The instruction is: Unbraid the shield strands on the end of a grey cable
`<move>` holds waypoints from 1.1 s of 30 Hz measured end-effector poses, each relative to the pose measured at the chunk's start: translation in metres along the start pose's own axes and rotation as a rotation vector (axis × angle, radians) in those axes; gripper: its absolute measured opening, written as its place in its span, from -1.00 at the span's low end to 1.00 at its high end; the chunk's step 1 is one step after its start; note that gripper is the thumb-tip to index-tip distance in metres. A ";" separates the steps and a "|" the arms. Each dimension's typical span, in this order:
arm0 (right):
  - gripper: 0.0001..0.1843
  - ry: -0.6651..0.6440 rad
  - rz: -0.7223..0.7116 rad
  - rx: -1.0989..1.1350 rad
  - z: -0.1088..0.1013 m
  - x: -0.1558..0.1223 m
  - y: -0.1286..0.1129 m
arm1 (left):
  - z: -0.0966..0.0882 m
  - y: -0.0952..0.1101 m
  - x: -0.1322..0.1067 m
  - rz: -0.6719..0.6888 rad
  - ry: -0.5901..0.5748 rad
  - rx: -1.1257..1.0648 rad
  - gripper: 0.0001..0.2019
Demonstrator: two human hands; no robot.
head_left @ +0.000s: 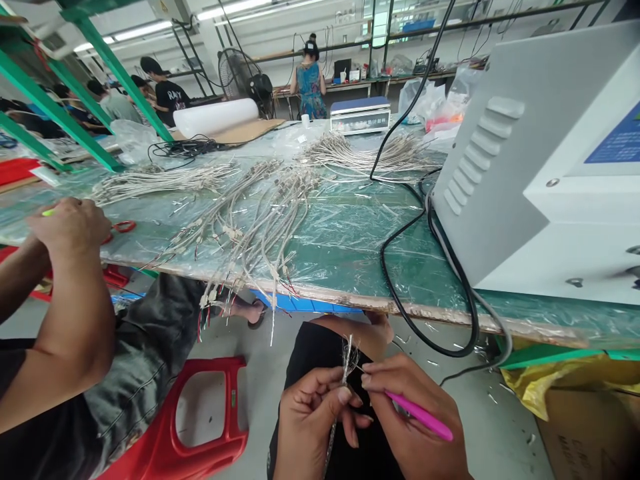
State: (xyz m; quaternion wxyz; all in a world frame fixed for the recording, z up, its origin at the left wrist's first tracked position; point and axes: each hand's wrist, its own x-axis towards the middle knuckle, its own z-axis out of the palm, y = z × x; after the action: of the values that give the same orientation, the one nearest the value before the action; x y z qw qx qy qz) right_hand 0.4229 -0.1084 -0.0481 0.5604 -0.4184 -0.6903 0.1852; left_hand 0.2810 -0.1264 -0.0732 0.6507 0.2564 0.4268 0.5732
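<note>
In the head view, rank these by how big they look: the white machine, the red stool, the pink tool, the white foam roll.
1. white machine
2. red stool
3. white foam roll, far off
4. pink tool, close

Both the left hand [313, 417] and the right hand [415, 417] are bare, with no gloves, rings or watch in view and short, plain nails. No sleeve reaches either wrist. Below them lies black clothing [320, 350], probably shorts or trousers.

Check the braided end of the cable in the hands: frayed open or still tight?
Frayed open. The cable pinched by the left hand splays loose strands at its tip; the right hand holds a pink tool.
</note>
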 end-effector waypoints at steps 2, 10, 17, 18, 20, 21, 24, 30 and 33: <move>-0.79 -0.004 -0.004 0.001 -0.001 -0.001 0.000 | 0.001 0.000 0.000 0.001 -0.002 -0.004 -0.83; -0.77 -0.045 -0.036 0.020 -0.002 -0.006 -0.004 | 0.004 0.003 -0.001 0.025 0.006 -0.014 -0.80; -0.78 -0.044 -0.019 0.051 0.001 -0.010 -0.005 | 0.003 0.002 0.001 0.031 -0.004 -0.022 -0.81; -0.77 -0.041 -0.010 0.060 0.001 -0.011 -0.004 | 0.003 0.002 0.001 0.030 -0.005 -0.023 -0.81; -0.76 -0.042 0.009 0.071 0.001 -0.012 -0.003 | 0.003 0.003 0.000 0.029 -0.006 -0.024 -0.83; -0.76 -0.042 0.009 0.069 0.001 -0.013 -0.002 | 0.003 0.003 0.000 0.029 -0.007 -0.023 -0.84; -0.76 -0.054 -0.011 0.036 0.001 -0.012 -0.001 | 0.003 0.003 0.000 0.027 -0.009 -0.020 -0.83; -0.73 -0.063 -0.011 0.039 0.001 -0.011 0.000 | 0.003 0.001 0.000 0.029 -0.010 -0.027 -0.81; -0.75 -0.057 -0.031 0.053 0.002 -0.009 -0.002 | 0.003 0.001 0.000 0.034 -0.009 -0.030 -0.77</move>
State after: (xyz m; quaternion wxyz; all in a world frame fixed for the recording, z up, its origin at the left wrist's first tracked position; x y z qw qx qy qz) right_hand 0.4205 -0.1161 -0.0531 0.5542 -0.3874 -0.7072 0.2064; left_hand 0.2827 -0.1258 -0.0709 0.6467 0.2565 0.4108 0.5893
